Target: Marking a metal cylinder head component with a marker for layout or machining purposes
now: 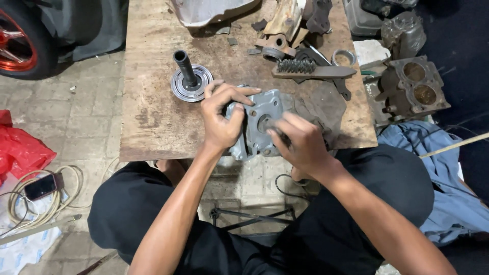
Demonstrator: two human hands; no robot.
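Note:
A grey metal engine cover [260, 119] lies at the front edge of a worn wooden board [153, 112]. My left hand [221, 119] grips the cover's left side, fingers curled over its top edge. My right hand [300, 142] is closed over the cover's right part, near its round centre hole; it is blurred and what it holds is hidden. A grey rag [321, 109] lies under and to the right of the cover.
A round pulley with a black shaft [191, 79] stands behind my left hand. A wire brush [310, 69], a metal ring [344, 56] and rusty parts lie at the back. A cylinder block [412, 89] sits right, a blue cloth [448, 183] below it. Phone and cable [41, 188] lie left.

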